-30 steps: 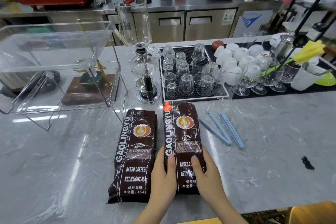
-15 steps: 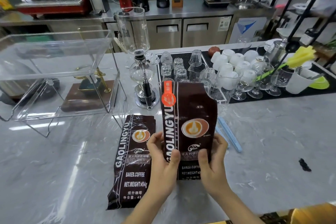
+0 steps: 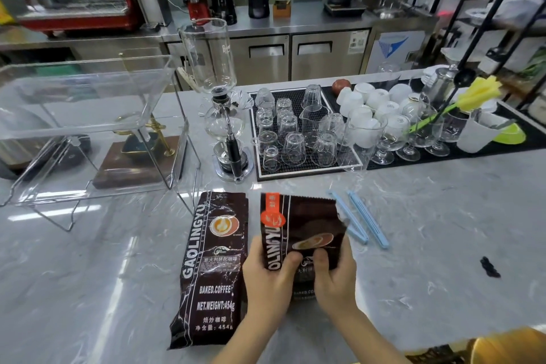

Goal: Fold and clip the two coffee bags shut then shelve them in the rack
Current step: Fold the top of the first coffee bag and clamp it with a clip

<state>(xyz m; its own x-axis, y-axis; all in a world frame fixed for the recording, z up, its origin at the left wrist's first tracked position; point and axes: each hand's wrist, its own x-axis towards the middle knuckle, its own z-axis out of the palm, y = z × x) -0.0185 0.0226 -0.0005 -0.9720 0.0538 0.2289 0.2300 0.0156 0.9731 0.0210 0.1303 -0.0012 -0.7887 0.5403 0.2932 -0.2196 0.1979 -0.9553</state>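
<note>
Two dark brown coffee bags are in front of me on the marble counter. The left bag (image 3: 214, 269) lies flat, untouched. The right bag (image 3: 304, 221) is raised off the counter and bends in its upper half, its top pointing away from me. My left hand (image 3: 267, 284) grips its left side, thumb on the front. My right hand (image 3: 334, 281) grips its right side, thumb pressing the front near the cup logo. Two light blue clips (image 3: 359, 220) lie on the counter just right of the held bag. The clear acrylic rack (image 3: 88, 127) stands at the left.
A glass siphon brewer (image 3: 221, 115) stands behind the bags. A black mat with upturned glasses (image 3: 291, 133), white cups (image 3: 372, 100) and stemmed glasses (image 3: 419, 139) lines the far edge. A small black object (image 3: 489, 267) lies at the right.
Both hands lifted the right bag from flat on the counter to upright, and its upper half now bends over. The left bag and clips have not moved.
</note>
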